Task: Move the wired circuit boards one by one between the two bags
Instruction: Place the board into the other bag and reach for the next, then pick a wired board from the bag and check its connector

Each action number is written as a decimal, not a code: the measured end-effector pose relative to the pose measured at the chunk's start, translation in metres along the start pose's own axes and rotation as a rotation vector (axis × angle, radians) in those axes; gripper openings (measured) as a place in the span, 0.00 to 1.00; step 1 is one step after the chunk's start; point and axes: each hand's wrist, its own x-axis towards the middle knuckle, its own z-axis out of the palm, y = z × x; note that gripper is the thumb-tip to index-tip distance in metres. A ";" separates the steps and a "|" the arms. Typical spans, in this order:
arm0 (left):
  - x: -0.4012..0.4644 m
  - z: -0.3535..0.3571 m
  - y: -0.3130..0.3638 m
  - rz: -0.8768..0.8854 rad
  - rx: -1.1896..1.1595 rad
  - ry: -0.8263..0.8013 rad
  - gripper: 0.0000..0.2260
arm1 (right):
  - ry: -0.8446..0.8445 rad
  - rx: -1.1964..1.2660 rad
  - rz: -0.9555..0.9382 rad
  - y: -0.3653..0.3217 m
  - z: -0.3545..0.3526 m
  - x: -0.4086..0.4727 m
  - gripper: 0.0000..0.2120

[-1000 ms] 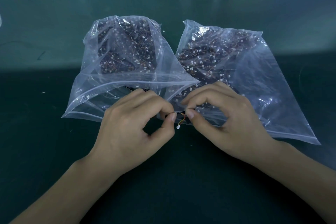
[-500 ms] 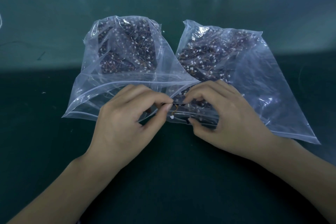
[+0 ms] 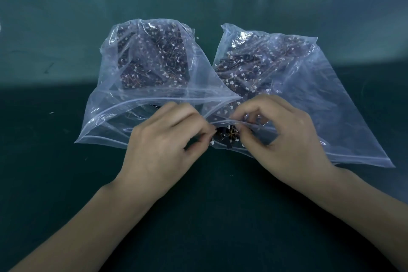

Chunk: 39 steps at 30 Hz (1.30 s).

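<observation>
Two bare hands meet between two clear plastic zip bags of wired boards: left hand [image 3: 163, 146] and right hand [image 3: 284, 141] both pinch a small dark wired circuit board [image 3: 225, 136] at the right-side bag [image 3: 331, 99] mouth, beside the left-side bag [image 3: 141, 86].

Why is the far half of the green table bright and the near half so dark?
Head view: a bright band crosses the table behind the bags; near part shadowed. Glare streaks the right bag. Wide lens bows the far edge; shelf clutter looks soft.
</observation>
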 end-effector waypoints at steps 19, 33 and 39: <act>-0.001 -0.008 0.003 -0.138 -0.068 -0.069 0.08 | -0.002 -0.017 -0.003 0.000 0.001 0.000 0.11; -0.006 -0.021 -0.043 -0.465 0.313 -0.235 0.12 | -0.011 -0.003 0.031 -0.002 -0.001 -0.001 0.12; -0.005 -0.022 -0.041 -0.457 0.302 -0.244 0.05 | -0.055 -0.002 0.052 -0.004 -0.001 -0.001 0.12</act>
